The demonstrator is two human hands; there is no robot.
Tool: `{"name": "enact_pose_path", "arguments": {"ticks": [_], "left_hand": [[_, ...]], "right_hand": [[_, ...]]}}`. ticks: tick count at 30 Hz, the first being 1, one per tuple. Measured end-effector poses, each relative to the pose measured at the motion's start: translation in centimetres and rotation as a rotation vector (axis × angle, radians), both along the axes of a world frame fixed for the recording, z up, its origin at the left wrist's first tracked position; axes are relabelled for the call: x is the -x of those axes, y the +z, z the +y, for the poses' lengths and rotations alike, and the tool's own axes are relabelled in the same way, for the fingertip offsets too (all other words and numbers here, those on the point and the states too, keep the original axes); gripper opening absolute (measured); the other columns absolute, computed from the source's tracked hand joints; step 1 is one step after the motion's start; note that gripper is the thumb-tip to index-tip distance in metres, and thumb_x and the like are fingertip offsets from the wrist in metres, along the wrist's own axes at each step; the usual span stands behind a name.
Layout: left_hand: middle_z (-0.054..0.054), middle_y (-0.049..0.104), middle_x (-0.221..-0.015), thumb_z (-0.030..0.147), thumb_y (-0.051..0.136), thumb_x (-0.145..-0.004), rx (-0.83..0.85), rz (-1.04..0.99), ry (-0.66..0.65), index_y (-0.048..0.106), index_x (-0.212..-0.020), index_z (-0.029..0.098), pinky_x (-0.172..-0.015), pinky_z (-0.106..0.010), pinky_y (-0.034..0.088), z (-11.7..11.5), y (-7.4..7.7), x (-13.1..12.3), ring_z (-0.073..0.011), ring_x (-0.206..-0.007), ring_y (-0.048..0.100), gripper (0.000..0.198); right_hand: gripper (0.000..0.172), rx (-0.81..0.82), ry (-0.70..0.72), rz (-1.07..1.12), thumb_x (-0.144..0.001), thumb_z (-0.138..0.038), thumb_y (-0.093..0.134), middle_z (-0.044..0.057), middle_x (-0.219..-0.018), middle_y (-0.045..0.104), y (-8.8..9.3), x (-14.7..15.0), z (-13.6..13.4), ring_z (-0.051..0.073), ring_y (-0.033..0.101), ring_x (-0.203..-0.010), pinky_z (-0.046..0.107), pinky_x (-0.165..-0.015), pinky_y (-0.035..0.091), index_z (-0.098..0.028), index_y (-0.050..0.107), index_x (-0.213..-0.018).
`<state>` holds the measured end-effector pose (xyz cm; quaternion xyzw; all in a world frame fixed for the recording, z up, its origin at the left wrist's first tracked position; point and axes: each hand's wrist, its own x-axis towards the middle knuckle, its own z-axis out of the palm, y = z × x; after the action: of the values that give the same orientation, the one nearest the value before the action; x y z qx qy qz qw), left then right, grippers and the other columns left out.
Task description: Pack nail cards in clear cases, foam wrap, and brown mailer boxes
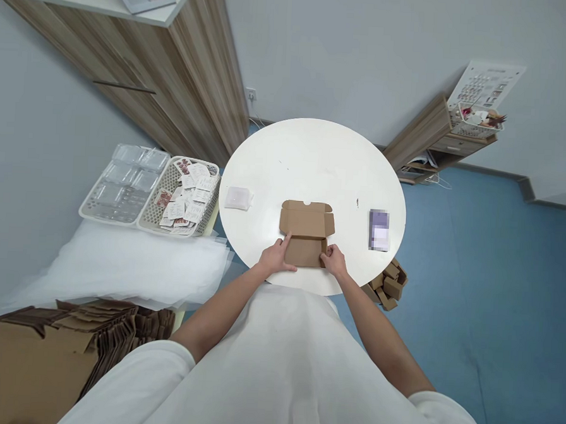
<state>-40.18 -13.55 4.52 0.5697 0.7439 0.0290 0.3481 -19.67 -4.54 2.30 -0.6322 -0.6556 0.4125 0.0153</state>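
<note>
A small brown cardboard box lies on the white round table in front of me. Its flapped lid is folded back, away from me. My left hand braces the box's left side, thumb and finger spread along its back and front corners. At the right end, my right hand pinches the upright side wall with fingertips bent in. The bottom of the box is bare.
On the table lie a clear plastic case at left and a purple-and-white pack at right. Baskets of clear cases and printed cards stand left, above white sheets and flat cardboard. Folded boxes sit below right.
</note>
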Motion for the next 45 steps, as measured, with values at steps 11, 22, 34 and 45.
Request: {"name": "enact_pose_path", "arguments": {"ticks": [11,22,34,45], "left_hand": [[-0.009,0.048,-0.117,0.055,0.059,-0.067,-0.155,-0.22,0.15,0.002,-0.138,0.029,-0.067,-0.028,0.042,-1.9,-1.1,0.0,-0.0183,-0.081,0.057,0.095],[-0.01,0.057,-0.108,0.025,0.057,-0.073,-0.275,-0.542,0.587,0.053,-0.11,0.017,-0.067,-0.028,0.049,-3.5,-3.6,-0.4,-0.0153,-0.082,0.059,0.038],[-0.007,0.058,-0.11,0.026,0.051,-0.077,-0.366,-0.567,0.602,0.053,-0.117,0.021,-0.086,-0.036,0.042,0.6,-4.3,-2.3,-0.0185,-0.094,0.055,0.04],[-0.004,0.051,-0.125,0.032,0.043,-0.082,-0.399,-0.67,0.514,0.048,-0.123,0.022,-0.097,-0.035,0.033,1.3,-4.1,-2.6,-0.0206,-0.114,0.045,0.042]], "right_hand": [[0.014,-0.057,-0.047,-0.071,-0.069,-0.022,0.044,-0.002,-0.067,0.053,-0.7,0.6,-0.3,0.014,0.049,-0.061,0.023,-0.052,0.033,-0.023,0.04,-0.083],[0.054,0.082,-0.141,0.238,-0.069,-0.051,0.052,0.002,-0.084,0.058,0.8,-0.8,-2.2,0.016,0.057,-0.072,0.028,-0.063,0.044,-0.021,0.045,-0.112],[0.064,0.24,-0.315,0.705,-0.068,-0.051,0.055,0.006,-0.111,0.047,0.4,-2.3,-0.4,0.014,0.059,-0.079,0.03,-0.072,0.051,-0.025,0.04,-0.124],[0.067,0.263,-0.175,0.709,-0.07,-0.048,0.056,0.008,-0.122,0.041,-1.2,-4.0,0.8,0.016,0.059,-0.079,0.035,-0.075,0.048,-0.028,0.034,-0.13]]}}
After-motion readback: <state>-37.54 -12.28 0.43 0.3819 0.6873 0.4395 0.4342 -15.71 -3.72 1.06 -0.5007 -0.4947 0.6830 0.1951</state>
